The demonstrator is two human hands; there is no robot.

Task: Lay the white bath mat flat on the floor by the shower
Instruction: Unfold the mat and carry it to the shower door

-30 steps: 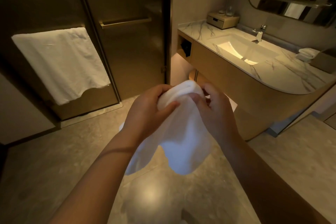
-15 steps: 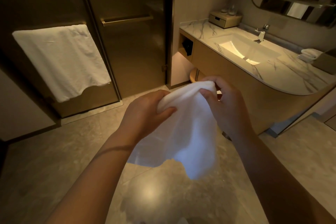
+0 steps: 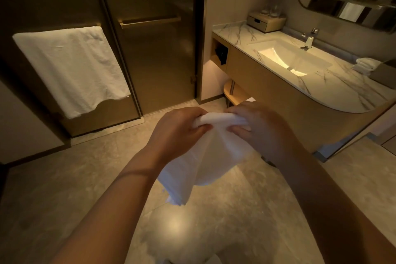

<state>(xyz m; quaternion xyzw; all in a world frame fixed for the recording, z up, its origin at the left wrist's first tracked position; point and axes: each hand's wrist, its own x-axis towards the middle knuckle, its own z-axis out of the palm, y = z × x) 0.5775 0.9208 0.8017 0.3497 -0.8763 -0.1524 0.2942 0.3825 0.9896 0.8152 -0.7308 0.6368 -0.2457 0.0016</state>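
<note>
You have the white terry bath mat (image 3: 205, 156) off the floor, bunched at its top edge between both hands in the centre of the frame. Your left hand (image 3: 177, 133) is closed around the left end of that gathered edge, thumb pressed over the cloth. Your right hand (image 3: 261, 130) is curled around the right end, fingers folded over the top and thumb underneath. The rest of the mat hangs below your hands in loose folds, its lowest corner dangling above the glossy beige stone floor (image 3: 64, 188) without touching it.

So the task looks to be at an early stage: the mat is in hand but neither opened out nor set down. What is left, as I judge it, is to work your hands apart along the edge, spread the cloth and lower it flat onto the bare floor in front of the bronze-tinted glass shower door (image 3: 154, 53) at the upper centre of the frame.

Several things are hard to read. The folds hide how many layers the mat is doubled into, and its far side is behind your hands. The dim amber light blurs the floor at the bottom edge, where a pale shape is cut off and cannot be identified. A white towel (image 3: 70, 68) hangs at the upper left.
</note>
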